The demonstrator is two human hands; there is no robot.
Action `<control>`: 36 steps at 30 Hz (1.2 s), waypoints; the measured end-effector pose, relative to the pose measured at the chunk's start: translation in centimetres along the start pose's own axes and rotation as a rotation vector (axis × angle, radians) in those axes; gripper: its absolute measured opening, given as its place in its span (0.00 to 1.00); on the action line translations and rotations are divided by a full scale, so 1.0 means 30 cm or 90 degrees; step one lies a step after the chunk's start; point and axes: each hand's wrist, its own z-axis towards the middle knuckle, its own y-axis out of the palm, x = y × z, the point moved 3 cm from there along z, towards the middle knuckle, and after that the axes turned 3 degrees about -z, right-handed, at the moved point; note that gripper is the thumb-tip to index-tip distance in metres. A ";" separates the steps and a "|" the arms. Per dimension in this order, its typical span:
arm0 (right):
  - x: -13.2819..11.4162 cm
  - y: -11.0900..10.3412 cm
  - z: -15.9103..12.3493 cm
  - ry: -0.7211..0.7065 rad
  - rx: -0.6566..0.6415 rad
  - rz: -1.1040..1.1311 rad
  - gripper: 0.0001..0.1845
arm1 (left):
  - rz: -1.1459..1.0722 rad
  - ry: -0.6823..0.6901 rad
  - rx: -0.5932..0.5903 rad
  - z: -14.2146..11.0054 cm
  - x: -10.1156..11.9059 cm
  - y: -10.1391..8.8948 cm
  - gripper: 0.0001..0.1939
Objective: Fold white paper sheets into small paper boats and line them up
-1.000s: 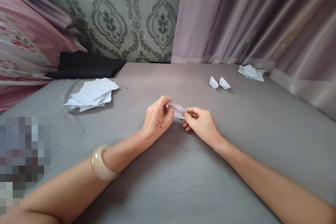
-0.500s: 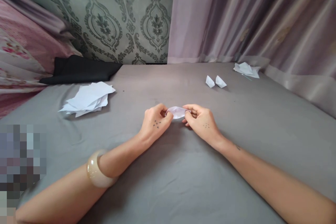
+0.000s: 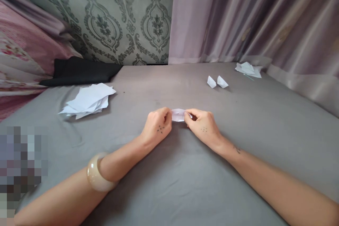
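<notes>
Between my two hands is a small folded paper (image 3: pixel 178 115), pale white-lilac and opened into a shallow curved shape. My left hand (image 3: pixel 158 124) pinches its left end, with the fingers curled in and the fingertips mostly hidden. At the other end my right hand (image 3: pixel 201 123) grips the paper between thumb and fingers, and a small white tip pokes out past the thumb. Both hands are just above the grey cloth. Farther off to the right stand two small folded white paper pieces (image 3: pixel 211 82) with pointed tops, side by side.
A loose pile of white paper sheets (image 3: pixel 91 99) lies on the grey sheet (image 3: pixel 169 183) at left. Behind it is a folded black cloth (image 3: pixel 82 71). More white paper (image 3: pixel 249 69) lies at the far right by the curtain (image 3: pixel 238 17). Patterned wallpaper (image 3: pixel 127 21) closes off the back.
My left hand has rolled and closed more tightly over the paper's left end. My right hand has shifted slightly left, bringing the hands closer, and the paper bows more open.
</notes>
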 end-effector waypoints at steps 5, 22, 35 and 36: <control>0.001 -0.001 -0.002 0.002 0.002 -0.009 0.13 | -0.045 -0.047 -0.026 0.005 -0.012 0.000 0.15; 0.052 0.024 0.057 0.171 -0.264 0.023 0.08 | -0.109 -0.174 -0.271 0.070 -0.057 0.004 0.11; 0.062 0.035 0.071 0.182 -0.313 0.059 0.05 | -0.163 0.003 -0.251 0.077 -0.050 -0.005 0.11; 0.063 0.036 0.072 0.197 -0.322 0.069 0.05 | -0.177 0.021 -0.267 0.073 -0.046 -0.011 0.11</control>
